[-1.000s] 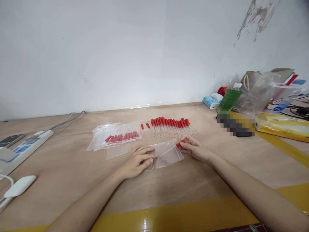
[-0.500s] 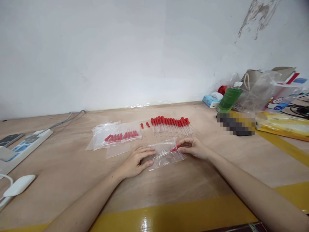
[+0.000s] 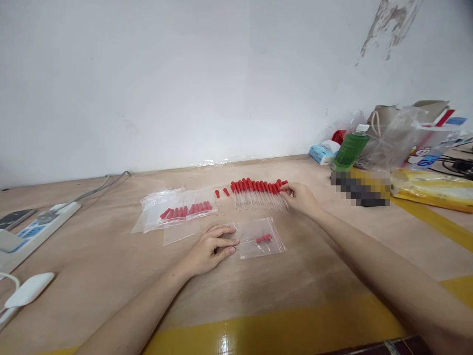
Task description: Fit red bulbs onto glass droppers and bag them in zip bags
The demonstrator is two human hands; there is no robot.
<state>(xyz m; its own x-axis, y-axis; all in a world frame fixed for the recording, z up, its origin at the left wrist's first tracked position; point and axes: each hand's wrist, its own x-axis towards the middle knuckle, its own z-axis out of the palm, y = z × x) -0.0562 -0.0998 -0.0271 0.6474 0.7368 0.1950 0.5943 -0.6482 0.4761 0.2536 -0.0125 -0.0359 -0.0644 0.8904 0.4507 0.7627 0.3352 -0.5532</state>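
My left hand (image 3: pixel 214 249) lies on the table with its fingers apart, the tips on the left edge of a clear zip bag (image 3: pixel 249 250). Inside that bag is a dropper with a red rubber bulb (image 3: pixel 263 238), its thin stem pointing left; whether a second one lies with it I cannot tell. Beyond the bag, my right hand (image 3: pixel 300 198) is closed in a pinch on a dropper at the right end of a row of red-bulbed droppers (image 3: pixel 254 186). Their thin clear stems point towards me. Two separate droppers (image 3: pixel 218 194) lie left of the row.
Filled bags of droppers (image 3: pixel 179 213) lie on clear bags at the left. A power strip (image 3: pixel 40 229) and white plug (image 3: pixel 30 290) are farther left. At right are a green bottle (image 3: pixel 351 149), a blue box (image 3: pixel 320 154), a yellow packet (image 3: pixel 432 190) and plastic bags.
My right hand has left the zip bag's opening and moved away from me to the row's right end. The red bulb now lies fully inside the bag. My left hand stays nearly still.
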